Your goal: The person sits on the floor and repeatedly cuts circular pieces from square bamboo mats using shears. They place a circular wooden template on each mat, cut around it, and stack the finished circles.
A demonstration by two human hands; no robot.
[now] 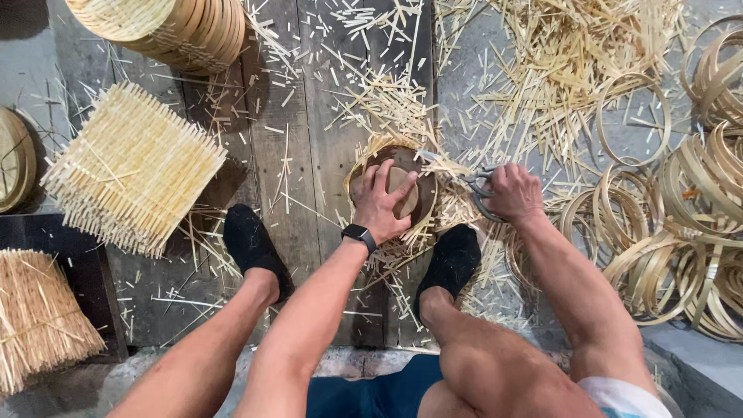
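Left hand presses flat, fingers spread, on a round disc pinning the woven mat to the plank floor between the feet. Right hand just right of the disc, grip closed round shears, blades at the mat's rim. Step looks like trimming the overhang into a circle; next needs turning the mat under the disc. Square mats well left of the disc, hoops far right.
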